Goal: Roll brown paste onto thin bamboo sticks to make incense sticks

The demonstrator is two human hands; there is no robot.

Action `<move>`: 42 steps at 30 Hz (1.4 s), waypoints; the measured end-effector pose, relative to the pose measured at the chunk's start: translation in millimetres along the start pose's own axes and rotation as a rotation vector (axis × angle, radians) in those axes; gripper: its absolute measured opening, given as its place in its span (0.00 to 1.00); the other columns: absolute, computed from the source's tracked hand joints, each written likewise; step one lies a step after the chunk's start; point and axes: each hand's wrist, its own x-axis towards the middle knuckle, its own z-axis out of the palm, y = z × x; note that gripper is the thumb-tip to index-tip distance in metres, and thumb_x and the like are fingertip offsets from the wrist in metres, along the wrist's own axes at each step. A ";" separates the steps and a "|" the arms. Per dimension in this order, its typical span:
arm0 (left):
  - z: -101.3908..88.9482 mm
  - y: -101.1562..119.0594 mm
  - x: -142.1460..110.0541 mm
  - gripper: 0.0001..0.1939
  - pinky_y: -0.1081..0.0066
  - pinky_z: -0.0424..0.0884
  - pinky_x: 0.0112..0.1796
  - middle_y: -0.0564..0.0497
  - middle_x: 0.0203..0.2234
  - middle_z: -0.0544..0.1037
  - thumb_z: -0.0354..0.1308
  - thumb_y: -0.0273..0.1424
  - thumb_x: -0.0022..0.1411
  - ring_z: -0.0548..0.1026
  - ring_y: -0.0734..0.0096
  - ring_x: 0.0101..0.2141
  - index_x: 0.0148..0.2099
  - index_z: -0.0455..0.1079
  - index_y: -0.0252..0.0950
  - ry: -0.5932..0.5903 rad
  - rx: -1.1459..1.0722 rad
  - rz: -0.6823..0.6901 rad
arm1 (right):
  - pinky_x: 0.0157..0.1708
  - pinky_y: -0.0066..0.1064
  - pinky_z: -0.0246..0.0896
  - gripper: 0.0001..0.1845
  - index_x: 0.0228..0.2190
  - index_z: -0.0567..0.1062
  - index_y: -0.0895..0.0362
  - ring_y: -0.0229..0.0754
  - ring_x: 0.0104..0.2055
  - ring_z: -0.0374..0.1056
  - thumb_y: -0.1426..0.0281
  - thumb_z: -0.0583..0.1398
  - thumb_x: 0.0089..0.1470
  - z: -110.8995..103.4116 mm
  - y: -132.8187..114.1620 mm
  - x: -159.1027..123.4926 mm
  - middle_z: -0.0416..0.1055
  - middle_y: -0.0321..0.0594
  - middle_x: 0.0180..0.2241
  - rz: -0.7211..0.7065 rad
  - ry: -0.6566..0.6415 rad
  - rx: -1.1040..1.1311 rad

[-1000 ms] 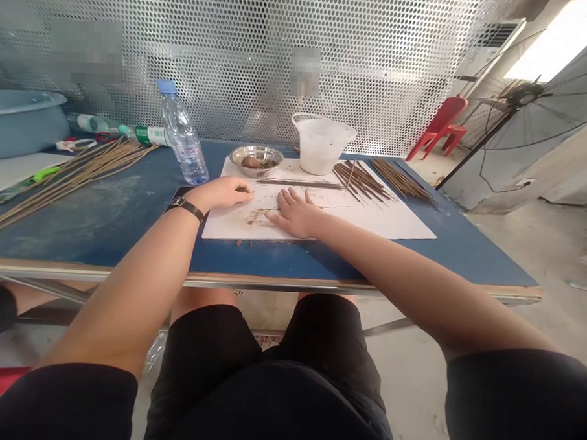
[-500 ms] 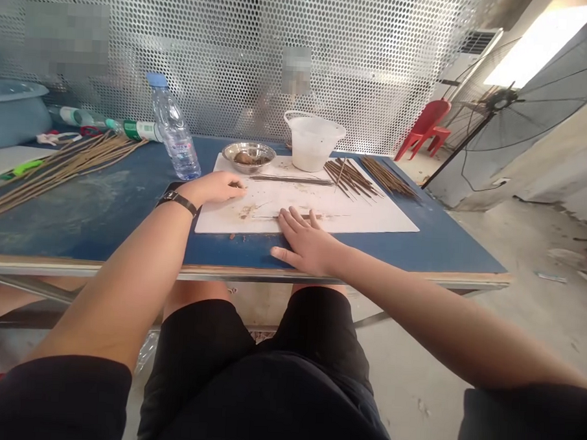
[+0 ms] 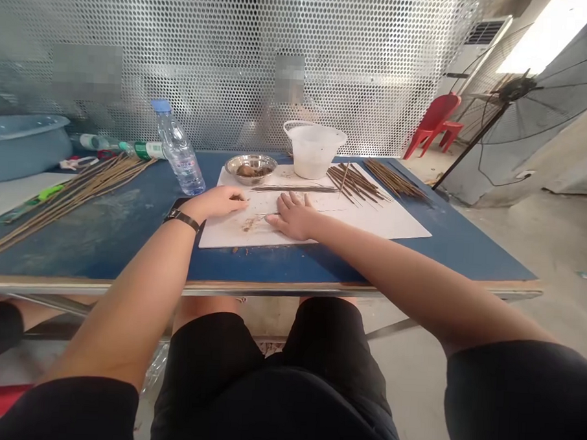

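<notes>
My right hand (image 3: 296,219) lies flat with its fingers spread on the white board (image 3: 385,232), pressing over a thin stick (image 3: 330,210) whose ends show on both sides of the palm. My left hand (image 3: 219,202) rests at the board's left edge, its fingers curled around what looks like a small lump of brown dough (image 3: 237,197), mostly hidden. Brown crumbs (image 3: 248,226) lie between the hands. Beyond them stand a steel bowl (image 3: 232,163) with a brown lump inside and a row of thin dark sticks (image 3: 295,189).
A white plastic tub (image 3: 313,153) stands at the board's back, beside brown-coated sticks (image 3: 356,184) and another bundle (image 3: 395,179). On the left are a water bottle (image 3: 179,153), long pale sticks (image 3: 91,185) and a blue basin (image 3: 24,150). A perforated metal screen (image 3: 208,60) rises behind the table.
My right hand has slid forward across the board over the stick, away from the table's front edge. My left hand has stayed at the board's left side. The view has tilted slightly.
</notes>
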 end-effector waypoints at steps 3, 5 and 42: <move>1.5 -2.8 1.9 0.22 0.63 0.73 0.44 0.46 0.49 0.86 0.58 0.52 0.62 0.81 0.51 0.47 0.46 0.80 0.42 0.010 -0.015 0.009 | 0.78 0.65 0.26 0.59 0.77 0.47 0.72 0.66 0.83 0.28 0.38 0.35 0.68 5.6 0.2 -25.0 0.36 0.61 0.80 -0.068 0.034 0.025; 2.0 -3.6 2.8 0.22 0.63 0.73 0.45 0.46 0.49 0.86 0.59 0.52 0.62 0.81 0.51 0.46 0.46 0.80 0.42 0.014 -0.018 0.008 | 0.78 0.64 0.27 0.60 0.77 0.47 0.73 0.66 0.83 0.27 0.36 0.36 0.68 8.5 -1.9 -47.8 0.35 0.61 0.80 -0.098 0.029 0.043; 0.6 -7.0 3.1 0.22 0.61 0.73 0.43 0.46 0.45 0.86 0.57 0.54 0.62 0.81 0.51 0.43 0.43 0.78 0.43 0.001 -0.013 0.077 | 0.78 0.67 0.28 0.63 0.77 0.48 0.75 0.68 0.82 0.32 0.35 0.29 0.66 19.3 -16.5 -67.0 0.39 0.66 0.79 -0.145 0.091 0.078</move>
